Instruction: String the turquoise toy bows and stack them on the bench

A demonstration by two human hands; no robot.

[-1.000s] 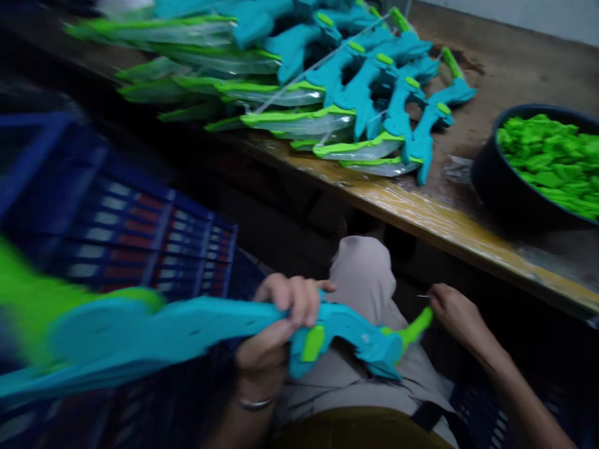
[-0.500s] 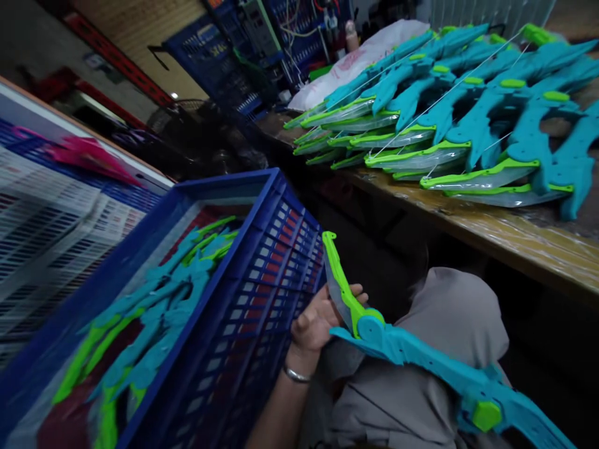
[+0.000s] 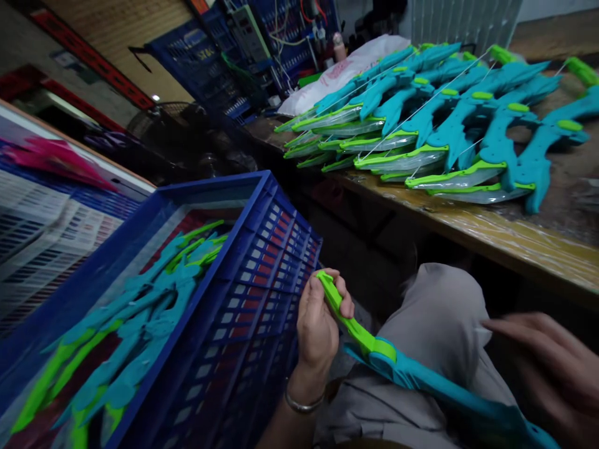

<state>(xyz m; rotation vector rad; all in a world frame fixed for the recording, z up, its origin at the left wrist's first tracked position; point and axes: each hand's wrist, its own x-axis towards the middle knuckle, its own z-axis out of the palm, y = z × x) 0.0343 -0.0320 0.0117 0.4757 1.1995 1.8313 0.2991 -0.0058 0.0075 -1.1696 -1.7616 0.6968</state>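
Note:
My left hand (image 3: 321, 321) is closed round the lime-green upper limb of a toy bow (image 3: 421, 377), near its tip. The bow's turquoise middle slants down to the right across my lap, and its lower end runs out at the bottom edge. My right hand (image 3: 552, 362) is at the right, beside my knee and above the bow. Its fingers stretch out to the left, somewhat blurred, and I see nothing held in them. More turquoise and green bows (image 3: 154, 305) lie in a blue plastic crate (image 3: 234, 312) at the left.
Several like bows (image 3: 468, 118) with white strings are stacked on a worktable (image 3: 468, 231), overhanging its front edge. A white sack (image 3: 346, 62) lies behind them. Beyond the crate are a white basket (image 3: 42, 249) and a pink item (image 3: 60, 159). A fan (image 3: 161, 125) stands behind.
My left hand has gone from open behind the bow's limb to wrapped round it, and the limb's tip is lower. My right hand has come into view at the right.

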